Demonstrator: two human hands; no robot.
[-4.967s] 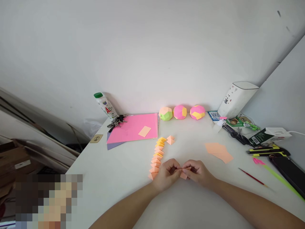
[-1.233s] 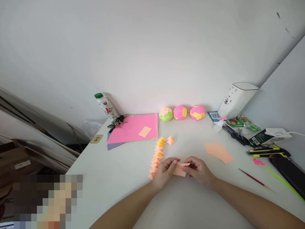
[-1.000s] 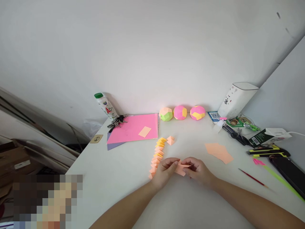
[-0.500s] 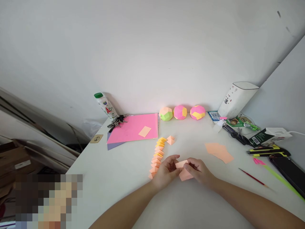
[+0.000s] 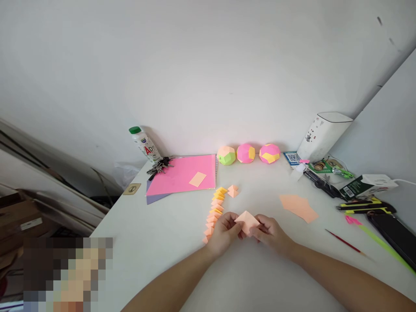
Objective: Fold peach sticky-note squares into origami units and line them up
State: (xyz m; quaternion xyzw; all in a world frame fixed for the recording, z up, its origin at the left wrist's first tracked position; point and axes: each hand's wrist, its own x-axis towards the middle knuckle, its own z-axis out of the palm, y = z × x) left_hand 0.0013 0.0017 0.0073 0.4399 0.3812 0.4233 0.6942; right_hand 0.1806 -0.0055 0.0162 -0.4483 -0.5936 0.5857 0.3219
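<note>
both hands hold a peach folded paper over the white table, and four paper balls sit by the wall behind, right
Not quite. The head view shows three paper balls by the wall, not four. The left hand and right hand do hold the peach folded paper over the white table.

white table, plain white wall

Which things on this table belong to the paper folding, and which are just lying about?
In use: left hand, right hand, peach paper held by both, row of folded pieces, spare peach sheets.
Lying about: bottle, keys, pink pad, paper balls, cutters, phone.
</note>
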